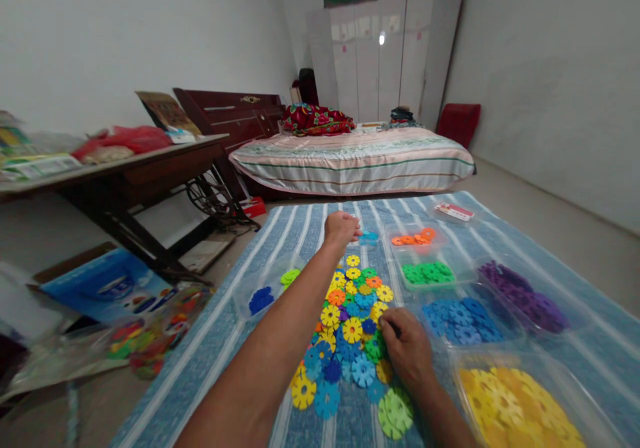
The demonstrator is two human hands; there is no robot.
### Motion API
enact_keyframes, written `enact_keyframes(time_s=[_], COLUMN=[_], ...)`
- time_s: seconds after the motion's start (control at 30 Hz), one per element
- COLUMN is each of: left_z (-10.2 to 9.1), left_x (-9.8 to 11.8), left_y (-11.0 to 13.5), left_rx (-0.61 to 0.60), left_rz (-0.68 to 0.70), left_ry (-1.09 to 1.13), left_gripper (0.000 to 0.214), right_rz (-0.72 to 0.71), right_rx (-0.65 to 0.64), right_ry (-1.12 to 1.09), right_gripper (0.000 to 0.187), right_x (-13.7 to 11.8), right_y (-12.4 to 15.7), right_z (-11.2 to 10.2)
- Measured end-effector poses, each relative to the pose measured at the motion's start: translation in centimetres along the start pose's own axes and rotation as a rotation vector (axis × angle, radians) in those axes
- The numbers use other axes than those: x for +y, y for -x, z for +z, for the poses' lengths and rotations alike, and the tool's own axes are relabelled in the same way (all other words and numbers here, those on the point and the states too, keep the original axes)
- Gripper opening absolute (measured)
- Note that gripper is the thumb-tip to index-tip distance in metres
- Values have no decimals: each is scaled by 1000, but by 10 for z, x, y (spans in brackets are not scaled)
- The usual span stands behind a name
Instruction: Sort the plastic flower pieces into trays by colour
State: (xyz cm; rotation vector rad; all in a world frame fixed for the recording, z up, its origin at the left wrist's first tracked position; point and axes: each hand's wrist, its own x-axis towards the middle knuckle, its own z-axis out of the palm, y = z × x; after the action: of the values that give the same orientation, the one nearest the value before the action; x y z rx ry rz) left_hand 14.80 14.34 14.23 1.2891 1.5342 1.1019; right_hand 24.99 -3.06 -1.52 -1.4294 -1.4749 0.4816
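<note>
A loose pile of snowflake-shaped plastic discs (353, 330) in yellow, blue, green, orange and purple lies on the striped cloth. My left hand (342, 227) is stretched out past the pile, beside a clear container with light-blue discs (369, 237). Its fingers are curled together, and whatever they hold is hidden. At the pile's right edge, my right hand (407, 345) has its fingers bent inward and pressed close, next to green and dark-blue discs. I cannot make out what lies in that grip. My left forearm covers part of the pile and the container behind it.
Clear tubs on the right hold orange (414, 238), green (428, 273), blue (463, 321), purple (523, 296) and yellow discs (515, 408). Dark-blue discs (261, 299) sit in a tub at left. A lidded box (454, 212) stands at the far right corner. Beyond is a bed (350, 161).
</note>
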Motion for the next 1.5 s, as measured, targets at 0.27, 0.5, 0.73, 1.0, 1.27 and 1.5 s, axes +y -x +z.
enact_keyframes(time_s=[0.27, 0.5, 0.73, 1.0, 1.27, 1.5], left_z=[-52, -105, -134, -129, -112, -103], left_x=[-46, -97, -127, -149, -149, -166], left_y=[49, 113, 168, 199, 203, 155], left_rx=[-107, -168, -64, 13, 9, 188], left_rz=[75, 239, 243, 201, 177, 308], left_ry=[-175, -508, -689, -551, -415, -599], left_gripper=[2, 12, 19, 19, 18, 40], right_rz=[6, 19, 24, 36, 25, 17], right_rx=[4, -36, -36, -34, -36, -32], right_ry=[9, 47, 42, 34, 30, 23], right_gripper=[21, 21, 24, 25, 26, 25], right_x=[-4, -3, -1, 3, 1, 0], right_y=[0, 0, 2, 3, 3, 3], right_z=[-5, -11, -12, -12, -12, -11])
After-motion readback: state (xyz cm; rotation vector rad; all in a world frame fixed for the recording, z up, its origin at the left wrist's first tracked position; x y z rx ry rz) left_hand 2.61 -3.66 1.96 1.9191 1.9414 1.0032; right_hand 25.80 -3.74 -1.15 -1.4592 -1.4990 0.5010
